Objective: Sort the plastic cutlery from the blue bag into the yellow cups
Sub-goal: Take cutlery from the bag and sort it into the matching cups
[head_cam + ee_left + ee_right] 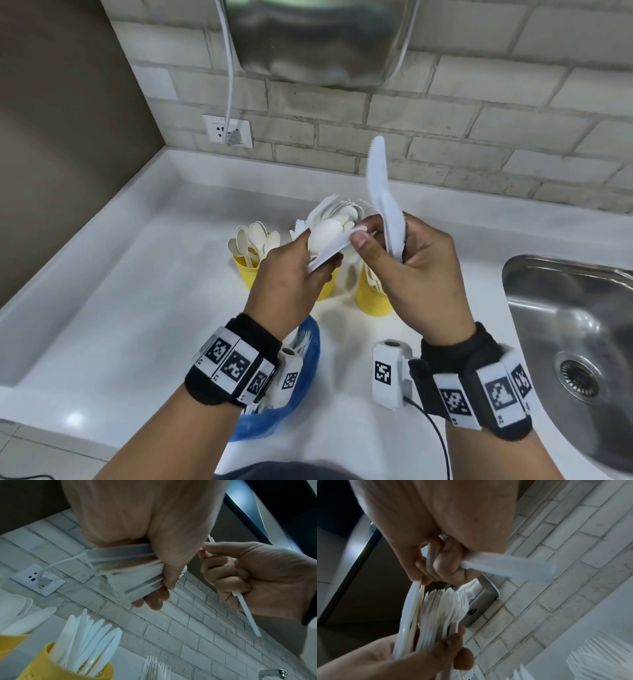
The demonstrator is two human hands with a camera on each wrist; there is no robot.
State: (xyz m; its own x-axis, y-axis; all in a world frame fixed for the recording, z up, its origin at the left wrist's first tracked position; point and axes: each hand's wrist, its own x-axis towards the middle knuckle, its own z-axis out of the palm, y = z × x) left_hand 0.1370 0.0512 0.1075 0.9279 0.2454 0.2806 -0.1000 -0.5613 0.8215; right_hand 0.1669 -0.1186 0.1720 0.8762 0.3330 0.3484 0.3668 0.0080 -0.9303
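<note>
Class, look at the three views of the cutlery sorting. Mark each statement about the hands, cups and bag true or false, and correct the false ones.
1. The left hand holds a mixed bundle of cutlery. True.
2. The right hand is empty. False: its grip holds white knives.
3. The yellow cups are empty. False: they already hold cutlery.
4. The blue bag lies on the counter below the left wrist. True.

A fanned bundle of white plastic cutlery (325, 240) sat clamped between curled fingers. Two white knives (380, 192) rose upright above other fingers; yellow cups (246, 270) stood beneath, the blue bag (308, 377) behind.
</note>
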